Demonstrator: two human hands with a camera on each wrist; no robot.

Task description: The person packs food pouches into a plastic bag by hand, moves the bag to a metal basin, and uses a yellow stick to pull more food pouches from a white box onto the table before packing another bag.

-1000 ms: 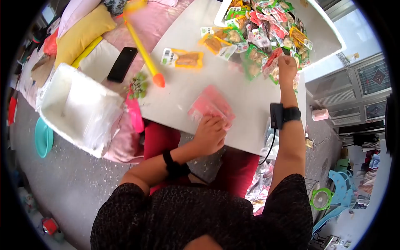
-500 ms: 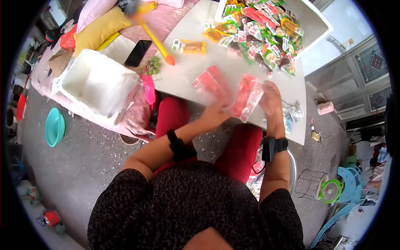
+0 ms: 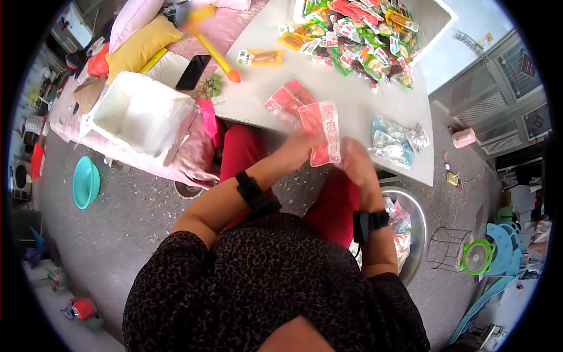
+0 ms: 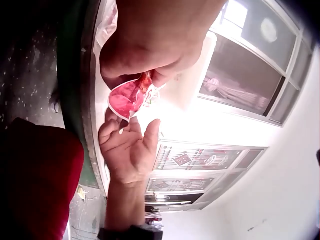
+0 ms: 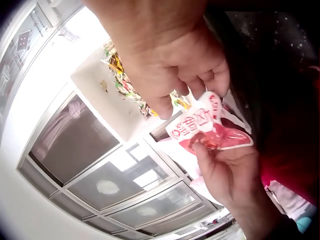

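A red-and-white snack packet is held up over the table's near edge by my left hand. In the right wrist view, the left thumb presses on the packet's red face. My right hand is at the packet's right side. Seen from the left wrist, the right hand has its thumb spread away from the packet and its fingertips close under the packet's edge. Behind the held packet, red packets lie overlapping on the white table.
A white box with a heap of mixed snack packets stands at the back. Clear bluish packets lie at right, above a metal basin. At left are a yellow packet, grapes, a phone and a foam box.
My right hand has come from the heap to the table's near edge with a red packet. The left hand has left the packets on the table and now holds that one; the right fingers have loosened.
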